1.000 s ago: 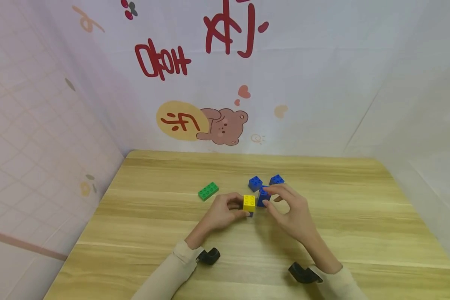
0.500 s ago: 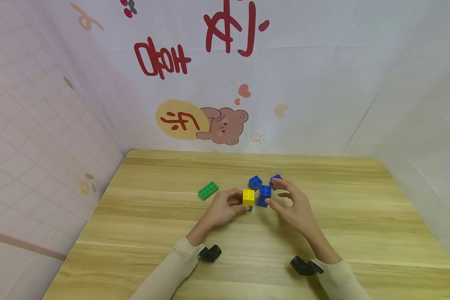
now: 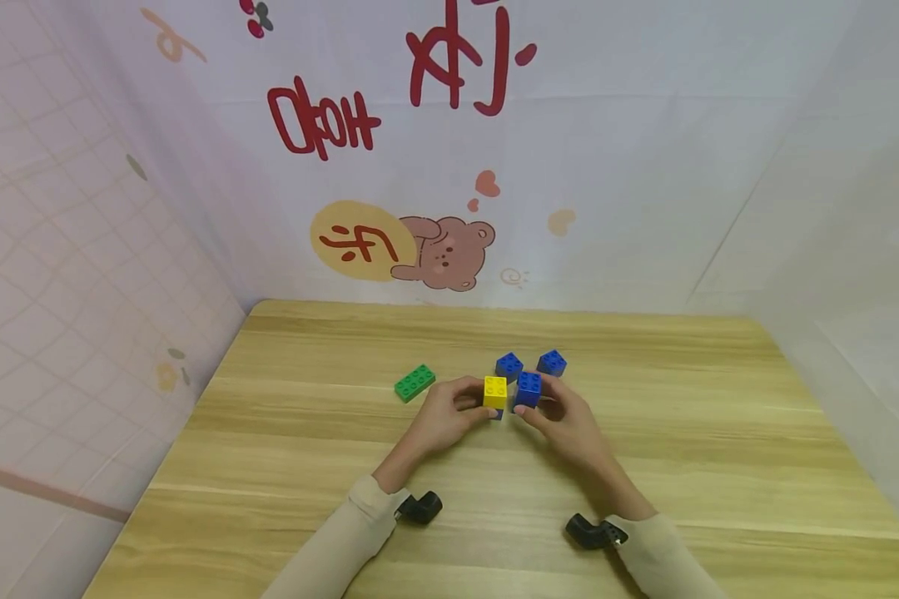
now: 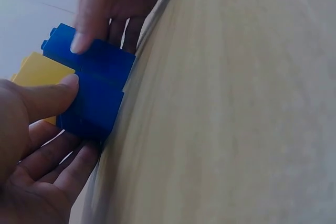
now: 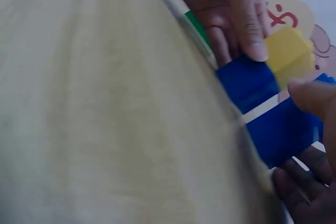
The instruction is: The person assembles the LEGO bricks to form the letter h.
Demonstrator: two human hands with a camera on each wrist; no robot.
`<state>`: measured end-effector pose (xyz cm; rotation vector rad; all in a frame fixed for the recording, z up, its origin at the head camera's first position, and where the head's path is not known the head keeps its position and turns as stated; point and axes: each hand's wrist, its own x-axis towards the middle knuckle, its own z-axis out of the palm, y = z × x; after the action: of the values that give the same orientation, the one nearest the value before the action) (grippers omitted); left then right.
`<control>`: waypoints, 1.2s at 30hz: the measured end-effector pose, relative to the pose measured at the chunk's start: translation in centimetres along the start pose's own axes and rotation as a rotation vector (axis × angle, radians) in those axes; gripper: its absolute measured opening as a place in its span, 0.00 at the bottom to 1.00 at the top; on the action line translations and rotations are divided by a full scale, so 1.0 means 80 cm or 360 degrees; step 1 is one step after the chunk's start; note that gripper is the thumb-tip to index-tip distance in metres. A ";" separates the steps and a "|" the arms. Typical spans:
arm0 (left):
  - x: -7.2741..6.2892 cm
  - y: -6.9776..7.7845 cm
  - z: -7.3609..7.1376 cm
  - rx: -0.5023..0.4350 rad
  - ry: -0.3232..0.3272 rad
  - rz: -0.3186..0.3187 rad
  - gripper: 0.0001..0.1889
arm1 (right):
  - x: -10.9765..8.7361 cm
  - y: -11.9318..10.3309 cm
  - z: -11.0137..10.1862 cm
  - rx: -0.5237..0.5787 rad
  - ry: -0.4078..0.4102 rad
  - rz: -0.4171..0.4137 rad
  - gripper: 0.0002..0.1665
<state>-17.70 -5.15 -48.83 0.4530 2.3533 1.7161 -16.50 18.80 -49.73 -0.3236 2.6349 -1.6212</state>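
In the head view my left hand [image 3: 444,418] pinches a two-brick stack between thumb and fingers. A yellow brick [image 3: 495,393] sits on top of a blue brick [image 4: 93,106], which shows better in the left wrist view. Close on its right, my right hand [image 3: 571,423] holds a stack of blue bricks [image 3: 528,389], with the thumb on the near side and the fingers behind. Both stacks stand upright at the table surface. A narrow gap parts them in the right wrist view.
Two loose blue bricks lie just behind the hands, one at the left [image 3: 509,366] and one at the right [image 3: 551,363]. A flat green brick [image 3: 415,383] lies left of the left hand on the wooden table [image 3: 330,349]. A printed cloth [image 3: 614,166] hangs behind.
My right hand has moved from the top of the blue stack, loosened, then closed in around its sides lower down. The left hand's yellow-and-blue stack has shifted slightly away from me.
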 end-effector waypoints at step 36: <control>-0.008 0.015 -0.097 0.0228 0.0181 -0.0047 0.29 | -0.004 0.009 0.007 -0.0091 0.0056 -0.0106 0.29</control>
<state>-19.55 -11.98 -45.27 0.3492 2.5612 1.6069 -16.23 18.69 -50.67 -0.3923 2.7289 -1.5870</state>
